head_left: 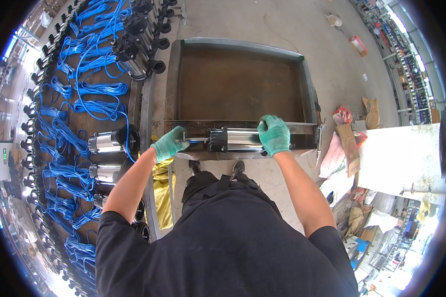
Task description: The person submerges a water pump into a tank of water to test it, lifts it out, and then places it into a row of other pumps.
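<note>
A shiny steel cylinder with a black ribbed end, a submersible pump (242, 139), lies on its side along the near ledge of a metal tank (309, 99). My right hand (274, 134), in a green glove, is wrapped over the pump's right part. My left hand (170, 144), also gloved in green, is closed around a small metal fitting (185, 136) at the left of the pump. A thin rod-like piece with some blue (198, 140) runs between that fitting and the pump's black end. Glove fingers hide part of the fitting.
On the left a long bench (146, 109) bears several steel pumps (134, 62) and bundled blue cables (101, 88). A yellow cloth (162, 193) hangs beside the bench. Right of the tank are a white sack (333, 156), cardboard (349, 148) and a white panel (399, 157).
</note>
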Tool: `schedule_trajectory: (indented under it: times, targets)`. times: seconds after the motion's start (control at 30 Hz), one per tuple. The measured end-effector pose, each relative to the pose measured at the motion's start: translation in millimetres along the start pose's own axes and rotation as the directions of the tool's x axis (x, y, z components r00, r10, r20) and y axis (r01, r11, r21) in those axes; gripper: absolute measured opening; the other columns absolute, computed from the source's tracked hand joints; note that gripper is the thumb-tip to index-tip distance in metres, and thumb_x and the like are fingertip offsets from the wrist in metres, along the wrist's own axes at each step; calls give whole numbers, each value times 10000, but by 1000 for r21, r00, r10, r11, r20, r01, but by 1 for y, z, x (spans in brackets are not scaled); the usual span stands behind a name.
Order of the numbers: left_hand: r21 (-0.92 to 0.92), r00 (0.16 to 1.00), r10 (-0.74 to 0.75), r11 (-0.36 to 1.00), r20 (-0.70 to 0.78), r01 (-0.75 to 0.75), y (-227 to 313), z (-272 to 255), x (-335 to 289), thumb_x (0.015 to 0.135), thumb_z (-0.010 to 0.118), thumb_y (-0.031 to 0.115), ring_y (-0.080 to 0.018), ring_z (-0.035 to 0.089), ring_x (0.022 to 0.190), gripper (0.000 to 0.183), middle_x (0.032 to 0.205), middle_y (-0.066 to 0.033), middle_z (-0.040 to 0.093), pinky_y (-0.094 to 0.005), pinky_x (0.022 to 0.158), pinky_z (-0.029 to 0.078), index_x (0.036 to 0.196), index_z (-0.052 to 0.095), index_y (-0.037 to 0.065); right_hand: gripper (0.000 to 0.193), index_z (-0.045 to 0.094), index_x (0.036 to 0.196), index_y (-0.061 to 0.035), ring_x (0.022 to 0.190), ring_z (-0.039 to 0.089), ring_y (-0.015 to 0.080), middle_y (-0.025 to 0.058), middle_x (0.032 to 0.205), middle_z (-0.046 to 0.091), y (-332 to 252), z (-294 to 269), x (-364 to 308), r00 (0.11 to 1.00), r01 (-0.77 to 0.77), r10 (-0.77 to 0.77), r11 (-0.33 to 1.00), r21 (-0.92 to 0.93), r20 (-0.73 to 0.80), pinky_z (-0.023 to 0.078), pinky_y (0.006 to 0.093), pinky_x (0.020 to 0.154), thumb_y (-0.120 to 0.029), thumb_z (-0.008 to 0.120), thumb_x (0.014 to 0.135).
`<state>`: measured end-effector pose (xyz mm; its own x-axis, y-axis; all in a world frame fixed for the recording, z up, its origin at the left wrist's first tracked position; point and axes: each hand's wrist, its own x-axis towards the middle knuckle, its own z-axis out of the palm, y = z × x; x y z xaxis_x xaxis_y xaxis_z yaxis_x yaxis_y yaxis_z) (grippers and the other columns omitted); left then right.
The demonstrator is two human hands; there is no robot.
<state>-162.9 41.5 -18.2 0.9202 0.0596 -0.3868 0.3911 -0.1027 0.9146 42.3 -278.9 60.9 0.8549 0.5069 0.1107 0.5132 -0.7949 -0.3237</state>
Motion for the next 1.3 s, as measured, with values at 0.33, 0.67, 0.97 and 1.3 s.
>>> schedule_trajectory:
  times: [0.33,0.67,0.97,1.3]
  targets:
    - [816,980,159,578,-115,2,19,14,-1,876,713,384,-384,666,916,311,923,-158,708,-479,758,523,909,650,82,183,709,983,-88,967,638,331,124,988,697,0,-1,1,1000,-9,8,1000,10,3,524,453,875,-223,612,905]
    - [-117,805,-564,800,186,588,45,-8,-4,1013,584,479,-104,568,579,445,886,-47,722,-292,443,442,1104,679,54,179,709,990,-91,975,638,322,115,995,696,-1,-1,-1,1000,5,-5,1000,18,9,526,446,874,-218,621,900]
    - [80,981,45,996,-187,-31,0,26,2,861,740,-15,-229,601,857,376,1032,-72,647,-334,821,528,1208,608,42,200,697,962,-84,970,635,338,129,986,693,-3,-4,1,999,-24,23,999,32,47,519,474,874,-248,597,907]
    - [435,858,241,900,-453,-23,-45,28,9,800,788,-11,-160,600,863,504,1034,-32,638,-299,814,526,1253,584,73,217,682,960,-71,973,634,350,155,970,671,9,0,0,999,32,-35,997,75,39,515,466,885,-268,604,915]
